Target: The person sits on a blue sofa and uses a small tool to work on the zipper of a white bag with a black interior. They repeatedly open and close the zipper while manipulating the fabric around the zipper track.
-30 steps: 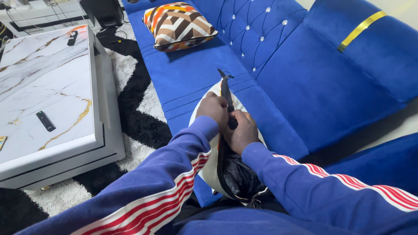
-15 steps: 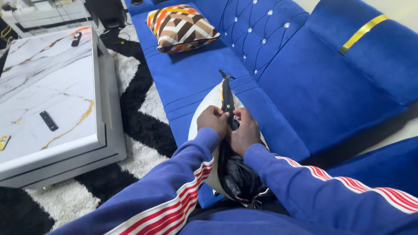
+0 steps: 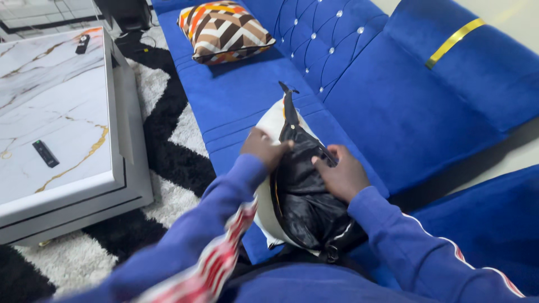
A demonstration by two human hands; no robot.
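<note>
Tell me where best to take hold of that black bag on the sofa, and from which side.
Probably the narrow strap end of the black bag: it tapers to a slim strip lying free on the white cloth, pointing away toward the sofa back. Come from the far side, above. The left hand and right hand already cover the bulky body.

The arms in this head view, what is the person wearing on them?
Both arms wear long blue sleeves of a tracksuit-style top, each trimmed with red and white stripes along its length. The left hand and right hand are bare: no gloves show.
</note>
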